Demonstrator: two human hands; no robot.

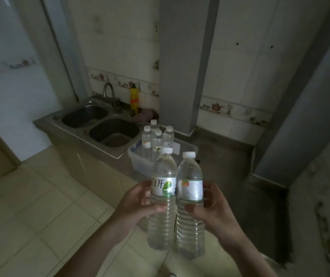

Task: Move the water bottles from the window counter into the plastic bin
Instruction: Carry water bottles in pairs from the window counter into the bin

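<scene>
I hold two clear water bottles upright and side by side in front of me. My left hand (138,206) grips the left bottle (163,198), which has a white label with a green leaf. My right hand (214,208) grips the right bottle (190,204) with a white cap. Beyond them a translucent plastic bin (138,162) stands on the counter just right of the sink. Several more capped water bottles (156,140) stand upright in its left part.
A steel double sink (100,124) with a curved tap (109,92) sits on a low cabinet at left. A yellow bottle (134,100) stands by the tiled wall. A grey column (180,76) rises behind the bin. Pale floor tiles lie below.
</scene>
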